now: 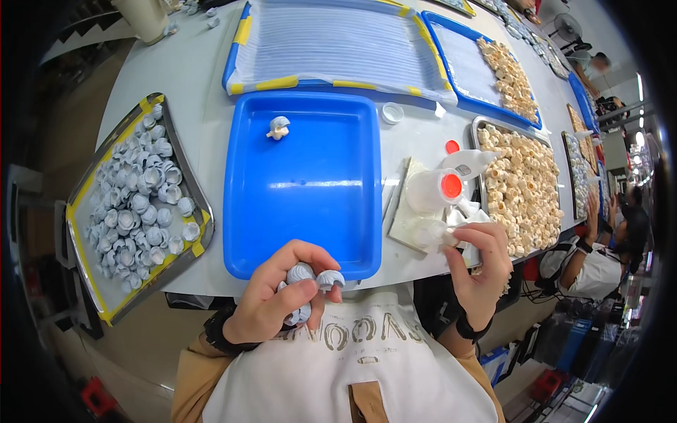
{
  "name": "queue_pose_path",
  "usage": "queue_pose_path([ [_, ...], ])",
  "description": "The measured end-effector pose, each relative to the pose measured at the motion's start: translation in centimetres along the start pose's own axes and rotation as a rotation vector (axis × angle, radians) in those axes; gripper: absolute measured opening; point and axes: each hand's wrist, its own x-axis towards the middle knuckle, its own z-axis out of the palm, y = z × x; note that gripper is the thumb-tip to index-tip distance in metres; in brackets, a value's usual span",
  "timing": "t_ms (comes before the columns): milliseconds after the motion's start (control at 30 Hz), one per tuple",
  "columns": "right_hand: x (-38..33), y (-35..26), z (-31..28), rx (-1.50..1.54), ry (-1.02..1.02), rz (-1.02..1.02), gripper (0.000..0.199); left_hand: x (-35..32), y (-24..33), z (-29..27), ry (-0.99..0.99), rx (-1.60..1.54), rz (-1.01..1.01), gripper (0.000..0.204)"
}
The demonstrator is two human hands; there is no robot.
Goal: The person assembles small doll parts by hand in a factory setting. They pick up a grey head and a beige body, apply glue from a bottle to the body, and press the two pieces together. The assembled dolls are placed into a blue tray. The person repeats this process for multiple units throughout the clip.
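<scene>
Left hand: the left hand curls around several grey-blue shell pieces, grasping them just off the near edge of the blue tray.
Right hand: the right hand has thumb and fingertips close together at a translucent container by the white board's near edge; whether it grips anything, I cannot tell.
Blue tray: a grey-blue and beige assembled piece sits near the far left corner.
White board: a white jar with a red top stands on it.
Left tray: more grey-blue shells are heaped between its yellow-taped edges.
Right tray: beige pieces spread to its edges.
</scene>
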Motion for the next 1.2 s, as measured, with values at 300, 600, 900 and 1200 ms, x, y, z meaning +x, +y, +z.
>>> queue_pose_path([
  [300, 1.1, -4.5, 3.7, 0.776, -0.149, -0.343, 0.038, 0.2, 0.4, 0.7, -0.013, 0.002, 0.011, 0.03],
  [600, 1.4, -5.4, 4.2, 0.523, -0.115, -0.433, 0.035, 0.3, -0.2, 0.3, -0.039, 0.001, 0.001, 0.031],
  [900, 1.3, -5.6, 4.8, 0.401, -0.096, -0.545, 0.04, 0.0, 0.1, 0.3, -0.105, 0.08, -0.102, 0.028],
  [1200, 1.0, -5.5, 5.2, 0.261, -0.008, -0.587, 0.039, 0.2, 0.6, 1.0, -0.128, 0.161, -0.146, 0.035],
])
